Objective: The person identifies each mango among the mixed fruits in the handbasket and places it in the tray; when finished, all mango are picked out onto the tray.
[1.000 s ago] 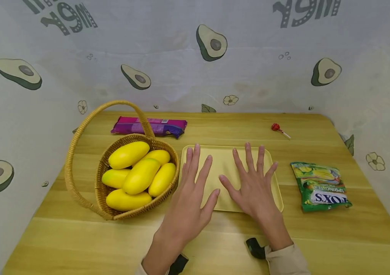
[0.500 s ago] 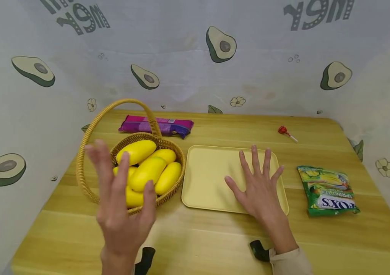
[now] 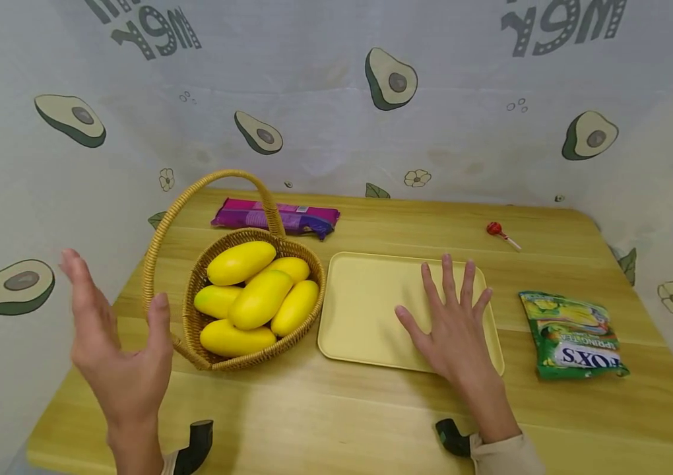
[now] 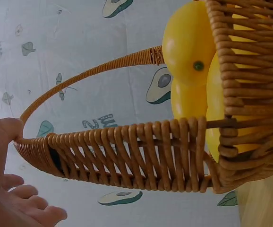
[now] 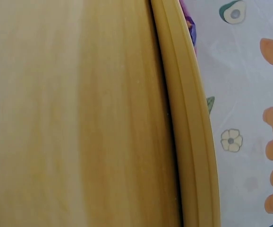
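Note:
In the head view my left hand [image 3: 123, 356] is raised to the left of a wicker basket [image 3: 194, 330], thumb apart from the fingers, holding nothing. The left wrist view shows the thumb of that hand [image 4: 18, 194] overlapping the top of the arched basket handle [image 4: 103, 66]. Several yellow mangoes [image 3: 259, 300] fill the basket. My right hand [image 3: 455, 330] is spread flat, palm down, over the right half of a pale yellow tray [image 3: 360, 303]. In the right wrist view its fingers stand beyond the tray's edge [image 5: 193, 123].
A purple snack packet [image 3: 277, 216] lies behind the basket. A red lollipop [image 3: 495, 229] is at the back right of the wooden table [image 3: 324, 422]. To the right of the tray lies a green candy bag [image 3: 574, 336]. An avocado-print cloth [image 3: 313, 119] encloses the table behind and at the sides.
My left hand has moved left from above the tray, past the basket, to the basket's left side. The right hand stays over the tray. The whole view shifts slightly.

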The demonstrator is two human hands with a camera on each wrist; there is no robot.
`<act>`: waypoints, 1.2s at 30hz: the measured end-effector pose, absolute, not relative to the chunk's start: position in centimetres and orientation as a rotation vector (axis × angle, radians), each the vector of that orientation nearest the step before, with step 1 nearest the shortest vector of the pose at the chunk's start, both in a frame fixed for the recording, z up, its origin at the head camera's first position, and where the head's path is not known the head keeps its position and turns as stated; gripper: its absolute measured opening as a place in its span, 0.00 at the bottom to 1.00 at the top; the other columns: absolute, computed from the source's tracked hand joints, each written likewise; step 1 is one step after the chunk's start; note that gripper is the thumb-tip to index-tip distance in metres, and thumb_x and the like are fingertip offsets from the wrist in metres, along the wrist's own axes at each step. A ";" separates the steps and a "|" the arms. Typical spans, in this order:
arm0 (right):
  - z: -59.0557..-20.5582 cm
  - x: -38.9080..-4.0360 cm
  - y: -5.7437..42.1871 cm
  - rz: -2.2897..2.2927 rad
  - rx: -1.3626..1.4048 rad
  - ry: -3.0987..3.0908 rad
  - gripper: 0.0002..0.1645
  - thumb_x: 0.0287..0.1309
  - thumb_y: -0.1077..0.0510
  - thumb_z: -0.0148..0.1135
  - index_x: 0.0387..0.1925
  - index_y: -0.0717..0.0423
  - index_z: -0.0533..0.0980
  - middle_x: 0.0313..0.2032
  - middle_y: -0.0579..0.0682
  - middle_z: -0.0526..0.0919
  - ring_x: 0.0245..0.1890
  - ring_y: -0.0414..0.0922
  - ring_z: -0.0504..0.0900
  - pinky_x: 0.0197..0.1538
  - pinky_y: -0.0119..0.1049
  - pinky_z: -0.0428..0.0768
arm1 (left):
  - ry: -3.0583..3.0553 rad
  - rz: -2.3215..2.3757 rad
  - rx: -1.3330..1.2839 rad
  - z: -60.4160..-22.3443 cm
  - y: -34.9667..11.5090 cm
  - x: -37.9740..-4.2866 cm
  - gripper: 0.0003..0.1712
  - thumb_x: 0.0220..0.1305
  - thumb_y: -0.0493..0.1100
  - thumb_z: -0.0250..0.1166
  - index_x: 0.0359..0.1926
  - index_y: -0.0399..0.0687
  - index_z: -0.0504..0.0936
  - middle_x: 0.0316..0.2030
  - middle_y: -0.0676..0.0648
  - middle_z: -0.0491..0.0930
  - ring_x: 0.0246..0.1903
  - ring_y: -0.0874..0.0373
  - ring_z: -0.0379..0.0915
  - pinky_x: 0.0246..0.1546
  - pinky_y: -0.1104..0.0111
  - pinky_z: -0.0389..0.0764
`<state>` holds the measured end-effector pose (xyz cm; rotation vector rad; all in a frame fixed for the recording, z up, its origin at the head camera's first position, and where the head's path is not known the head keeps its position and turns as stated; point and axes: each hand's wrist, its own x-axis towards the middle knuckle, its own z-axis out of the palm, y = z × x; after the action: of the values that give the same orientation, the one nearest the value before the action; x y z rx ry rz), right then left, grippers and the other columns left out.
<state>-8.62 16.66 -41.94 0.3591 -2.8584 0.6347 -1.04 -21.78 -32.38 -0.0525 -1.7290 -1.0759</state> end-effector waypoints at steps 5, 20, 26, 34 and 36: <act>-41.9 -8.6 16.6 0.634 0.361 -2.862 0.54 0.77 0.29 0.55 0.87 0.55 0.52 0.87 0.61 0.34 0.84 0.66 0.22 0.75 0.84 0.26 | -1.843 -1.210 -0.033 -33.7 -22.6 -0.5 0.40 0.66 0.21 0.67 0.77 0.37 0.70 0.77 0.36 0.68 0.78 0.46 0.64 0.74 0.67 0.72; -41.8 -8.6 16.0 0.622 0.377 -2.867 0.54 0.77 0.29 0.55 0.87 0.56 0.52 0.87 0.58 0.32 0.84 0.63 0.19 0.75 0.86 0.29 | -1.710 -1.289 -0.055 -35.7 -21.9 1.2 0.31 0.63 0.14 0.64 0.67 0.27 0.79 0.60 0.30 0.83 0.62 0.52 0.85 0.57 0.70 0.86; -41.2 -8.6 15.6 0.654 0.477 -2.910 0.53 0.78 0.31 0.55 0.88 0.52 0.48 0.87 0.58 0.31 0.84 0.65 0.20 0.73 0.88 0.32 | -1.774 -1.316 -0.060 -36.6 -22.3 1.7 0.38 0.58 0.11 0.65 0.69 0.31 0.77 0.60 0.29 0.83 0.60 0.53 0.86 0.55 0.69 0.86; -39.5 -9.0 15.0 0.888 0.806 -2.809 0.54 0.75 0.45 0.69 0.88 0.47 0.49 0.88 0.52 0.43 0.87 0.58 0.40 0.83 0.73 0.44 | -1.972 -1.333 0.003 -36.8 -22.5 2.4 0.45 0.58 0.11 0.67 0.74 0.40 0.76 0.62 0.33 0.83 0.59 0.59 0.86 0.54 0.71 0.87; -38.9 -9.4 14.9 0.944 0.934 -2.697 0.53 0.69 0.52 0.75 0.86 0.51 0.57 0.84 0.55 0.58 0.83 0.58 0.59 0.82 0.65 0.60 | -2.027 -1.332 0.024 -36.9 -22.5 2.5 0.46 0.58 0.12 0.68 0.75 0.43 0.75 0.63 0.34 0.83 0.60 0.60 0.85 0.54 0.72 0.87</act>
<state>-9.40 14.91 -38.94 0.9336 -2.6969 0.9442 2.55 -22.54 -36.86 0.0243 -2.0272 -1.3319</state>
